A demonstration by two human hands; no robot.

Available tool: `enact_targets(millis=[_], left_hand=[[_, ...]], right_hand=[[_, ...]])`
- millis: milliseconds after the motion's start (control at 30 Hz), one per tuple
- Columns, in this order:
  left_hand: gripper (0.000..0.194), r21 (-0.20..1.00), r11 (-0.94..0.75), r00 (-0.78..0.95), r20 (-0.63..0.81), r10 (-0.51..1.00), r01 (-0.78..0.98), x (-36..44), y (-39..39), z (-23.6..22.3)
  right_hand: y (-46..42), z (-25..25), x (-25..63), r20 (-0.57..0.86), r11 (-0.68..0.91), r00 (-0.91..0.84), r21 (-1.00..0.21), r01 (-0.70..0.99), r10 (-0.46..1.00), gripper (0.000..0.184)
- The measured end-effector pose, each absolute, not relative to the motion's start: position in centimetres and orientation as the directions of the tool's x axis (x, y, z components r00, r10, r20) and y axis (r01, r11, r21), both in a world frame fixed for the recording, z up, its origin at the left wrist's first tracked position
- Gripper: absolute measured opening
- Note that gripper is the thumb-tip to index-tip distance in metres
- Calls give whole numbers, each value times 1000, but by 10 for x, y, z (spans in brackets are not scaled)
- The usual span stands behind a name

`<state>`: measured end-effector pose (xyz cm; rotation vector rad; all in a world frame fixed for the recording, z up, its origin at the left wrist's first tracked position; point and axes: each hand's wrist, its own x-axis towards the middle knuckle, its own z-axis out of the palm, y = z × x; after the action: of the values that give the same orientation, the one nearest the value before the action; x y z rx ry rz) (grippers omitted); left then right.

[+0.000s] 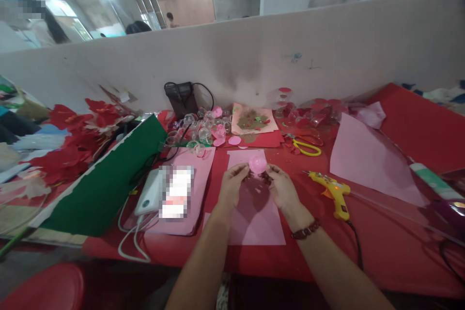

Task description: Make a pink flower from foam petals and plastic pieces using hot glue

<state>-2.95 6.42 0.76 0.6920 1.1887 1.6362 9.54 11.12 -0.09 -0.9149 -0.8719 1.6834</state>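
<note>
My left hand (232, 183) and my right hand (284, 188) pinch a small round pink cup-like piece (257, 164) from its two sides. It looks like thin plastic, perhaps with pink paper on it; I cannot tell which. Both hands hover over a pink paper sheet (254, 232) on the red tabletop (305, 252). To the right of my right hand, a yellow glue gun (332, 191) lies on its side with an orange light showing. Yellow-handled scissors (307, 148) rest behind it. Pink paper discs (234, 140) lie just beyond the sheet.
Clear plastic cups (205, 134) pile up at the back, beside a stained pink paper (250, 128). On the left are a green board (105, 189), red paper flowers (72, 131), a white power bank (148, 193) with cables and a blurred-out phone. A white partition (225, 63) stands behind.
</note>
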Motion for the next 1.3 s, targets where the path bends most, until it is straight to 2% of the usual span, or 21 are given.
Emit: enact_targets(millis=[200, 367, 467, 567, 633, 733, 933, 1100, 1300], left_hand=[[14, 969, -95, -438, -15, 899, -228, -30, 61, 13], [12, 975, -93, -459, -10, 889, -202, -31, 61, 13], [19, 964, -53, -465, -77, 882, -261, -30, 62, 14], [35, 919, -69, -416, -108, 903, -388, -29, 60, 18], [42, 892, -90, -337, -72, 939, -442, -28, 58, 22], [49, 898, -98, -289, -34, 957, -429, -27, 56, 24], [37, 903, -121, -331, -25, 943, -412, -28, 56, 18], [37, 917, -112, -358, -35, 933, -382, -30, 57, 19], [40, 918, -49, -277, -68, 958, -394, -31, 59, 18]], right_hand=[[107, 3, 97, -78, -179, -269, -911, -372, 960, 27], [104, 6, 99, 5, -49, -239, -974, -220, 971, 26], [100, 9, 99, 114, 99, -158, -990, -100, 981, 24], [97, 12, 99, 186, 189, -119, -982, 12, 975, 25], [96, 13, 98, 191, 197, -126, -980, 35, 974, 26], [96, 12, 97, 157, 158, -156, -987, -7, 975, 25], [100, 7, 96, 86, 74, -202, -995, -66, 976, 25], [102, 4, 95, 162, 169, -219, -986, 14, 962, 21], [99, 10, 96, 233, 254, -162, -959, 124, 959, 22]])
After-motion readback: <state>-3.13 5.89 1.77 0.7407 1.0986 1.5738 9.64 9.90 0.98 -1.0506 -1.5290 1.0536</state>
